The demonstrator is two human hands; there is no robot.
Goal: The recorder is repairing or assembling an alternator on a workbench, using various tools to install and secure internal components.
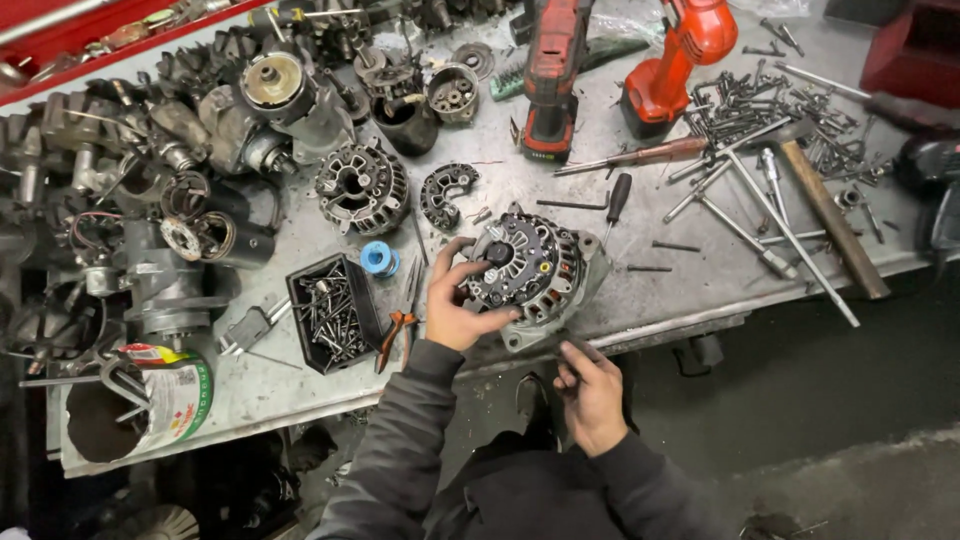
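Note:
An alternator [540,270] with a black rear plate and grey housing lies near the front edge of the metal workbench [650,300]. My left hand [457,305] grips its left side, fingers curled over the black plate. My right hand [590,390] is below the bench edge, just under the alternator, fingers pinched on a small dark part that I cannot make out.
A black tray of screws [330,312] and orange-handled pliers [398,335] lie left of the alternator. Alternator parts [360,188] crowd the left. Two red power tools [550,80], a hammer [830,215], a screwdriver [612,205] and loose bolts [760,110] fill the right. An open tin [140,405] stands front left.

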